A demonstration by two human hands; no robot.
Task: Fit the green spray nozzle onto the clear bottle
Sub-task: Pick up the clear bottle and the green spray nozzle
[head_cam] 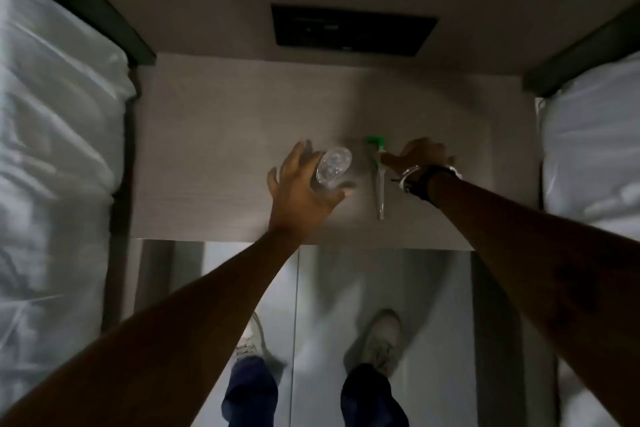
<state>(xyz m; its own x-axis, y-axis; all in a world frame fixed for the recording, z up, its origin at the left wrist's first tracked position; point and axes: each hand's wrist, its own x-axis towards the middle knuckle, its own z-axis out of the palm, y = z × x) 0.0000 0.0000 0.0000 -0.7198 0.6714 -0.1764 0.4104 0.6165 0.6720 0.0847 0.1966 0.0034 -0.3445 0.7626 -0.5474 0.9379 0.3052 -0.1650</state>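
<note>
The clear bottle (334,166) stands on the grey-brown nightstand (214,149), seen from above. My left hand (301,191) curves around its left and near side with fingers spread and the thumb below it; a firm grip does not show. Just to its right lies the green spray nozzle (375,141), its green head pointing away and its clear dip tube (380,194) running toward the front edge. My right hand (420,156) comes from the right, and its fingertips pinch the nozzle's white collar. That wrist wears a dark watch and a bracelet.
A bed with white bedding (52,149) flanks the nightstand on the left, another bed (595,149) on the right. A dark rectangular panel (353,29) sits on the wall behind. Below the front edge are the pale floor and my two shoes (381,340).
</note>
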